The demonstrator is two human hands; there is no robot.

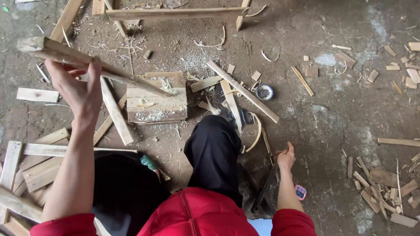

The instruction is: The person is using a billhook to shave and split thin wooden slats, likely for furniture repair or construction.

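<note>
My left hand (78,89) is raised at the left and grips a long rough wooden stick (122,76) that slants down to a small wooden block board (156,98) covered in shavings. My right hand (286,158) is low at the right, near the dirt floor, closed around the handle of a dark long-bladed tool (267,187) that points back toward me. My black-trousered knee (213,150) is bent between the two hands.
Loose wooden slats (242,90) and offcuts lie across the dirt floor. A small round tin of nails (264,92) sits beyond my knee. A wooden frame (175,13) stands at the top. Planks (39,168) are piled at the left, scraps (385,190) at the right.
</note>
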